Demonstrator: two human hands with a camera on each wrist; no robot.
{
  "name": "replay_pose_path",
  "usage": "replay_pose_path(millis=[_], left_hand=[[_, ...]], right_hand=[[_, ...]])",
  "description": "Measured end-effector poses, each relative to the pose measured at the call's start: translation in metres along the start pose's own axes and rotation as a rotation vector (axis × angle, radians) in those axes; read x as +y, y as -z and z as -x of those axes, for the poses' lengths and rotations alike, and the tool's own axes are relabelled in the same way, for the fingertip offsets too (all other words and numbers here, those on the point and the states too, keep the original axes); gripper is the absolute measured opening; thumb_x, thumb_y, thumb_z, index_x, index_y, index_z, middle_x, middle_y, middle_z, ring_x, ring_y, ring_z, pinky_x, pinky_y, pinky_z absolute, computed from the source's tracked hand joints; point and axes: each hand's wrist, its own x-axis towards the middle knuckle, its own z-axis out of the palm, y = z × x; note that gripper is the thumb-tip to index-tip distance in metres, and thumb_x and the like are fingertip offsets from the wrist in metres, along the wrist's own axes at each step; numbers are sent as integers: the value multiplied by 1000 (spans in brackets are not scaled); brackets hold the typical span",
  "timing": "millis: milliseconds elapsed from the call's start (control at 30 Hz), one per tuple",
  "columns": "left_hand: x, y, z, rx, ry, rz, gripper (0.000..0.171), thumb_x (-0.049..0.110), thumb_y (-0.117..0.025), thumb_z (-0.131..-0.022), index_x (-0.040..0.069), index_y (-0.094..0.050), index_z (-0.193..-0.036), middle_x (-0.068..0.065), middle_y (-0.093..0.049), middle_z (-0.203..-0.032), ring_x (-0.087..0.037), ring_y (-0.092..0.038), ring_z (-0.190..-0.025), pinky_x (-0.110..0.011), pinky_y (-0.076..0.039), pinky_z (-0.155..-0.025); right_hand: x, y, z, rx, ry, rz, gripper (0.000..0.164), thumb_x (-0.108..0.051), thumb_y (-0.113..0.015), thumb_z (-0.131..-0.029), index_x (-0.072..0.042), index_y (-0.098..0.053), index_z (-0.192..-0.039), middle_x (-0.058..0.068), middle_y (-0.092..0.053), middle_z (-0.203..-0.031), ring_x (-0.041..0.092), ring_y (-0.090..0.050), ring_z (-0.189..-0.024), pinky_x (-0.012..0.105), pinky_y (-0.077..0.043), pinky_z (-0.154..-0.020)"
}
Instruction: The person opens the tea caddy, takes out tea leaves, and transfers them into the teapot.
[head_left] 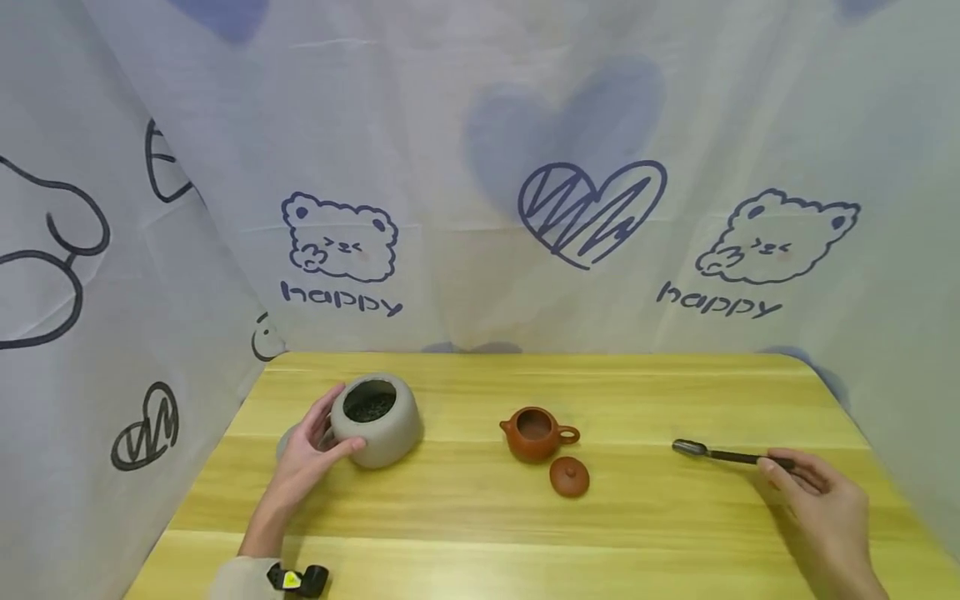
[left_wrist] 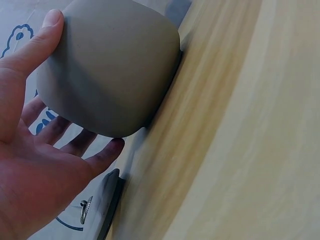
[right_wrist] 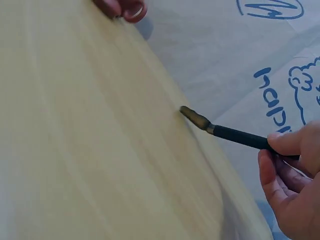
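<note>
Head view: the left hand (head_left: pixel 306 457) grips a grey tea canister (head_left: pixel 390 439), thumb spread on the near side and the other fingers set wide apart round the outer side; dark loose tea leaves (head_left: pixel 371 407) lie within its open mouth, just beyond the thumb tip. On the outer side of those fingers, partly hidden by them, is a grey canister lid (head_left: pixel 284 442); the left wrist view shows a ring-like knob (left_wrist: pixel 86 212) on it. The right hand (head_left: pixel 825 502) pinches the dark handle of a tea scoop (head_left: pixel 738 456) between thumb and closely bent fingers, the scoop's head pointing leftward from the fingertips. Between the two hands, well apart from both sets of fingers, an uncovered reddish-brown clay teapot (head_left: pixel 531 448) stands on the wooden table (head_left: pixel 465 533), spout towards the left fingers, handle towards the right. Its round teapot lid (head_left: pixel 568 482) lies just beside it, on the person's side.
</note>
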Motion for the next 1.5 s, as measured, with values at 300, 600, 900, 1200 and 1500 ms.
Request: replay_pose_path(millis=[300, 600, 900, 1200, 1500], left_hand=[[1, -4, -1, 12, -5, 24, 88, 9, -79, -92, 15, -27, -163, -7, -30, -166, -28, -23, -154, -7, -32, -107], [0, -1, 2, 13, 3, 27, 89, 10, -78, -92, 16, -27, -164, -8, -28, -167, -29, -22, -154, -7, -33, -107], [0, 1, 3, 22, 7, -1, 89, 10, -78, -92, 15, -27, -164, -9, -27, -167, -30, -22, -154, -7, -34, -106], [0, 1, 1, 11, 4, 13, 89, 10, -78, -92, 15, -25, -164, -9, -28, -167, -29, -22, -154, -6, -32, -107], [1, -3, 0, 7, 9, 14, 88, 10, -78, -93, 18, -27, -164, -9, -27, -167, -30, -21, -154, -6, -32, -107]], right_hand=[[-13, -10, 0, -8, -2, -294, 23, -14, -80, -91, -10, -77, -113, -15, -76, -90, 6, -73, -77, 21, -60, -71], [-30, -27, 2, -98, 149, -457, 26, -8, -71, -97, -1, -72, -122, -3, -78, -103, 10, -75, -88, 25, -60, -77], [-44, -45, 3, -83, 195, -490, 26, -2, -70, -96, 4, -70, -121, 1, -78, -101, 13, -75, -87, 27, -61, -76], [-58, -55, 6, -73, 218, -502, 31, -1, -70, -96, 11, -64, -124, 4, -78, -103, 16, -75, -89, 27, -61, -77], [-67, -67, 9, -55, 217, -494, 33, -4, -70, -97, 16, -62, -123, 4, -77, -101, 16, -75, -88, 27, -61, -78]])
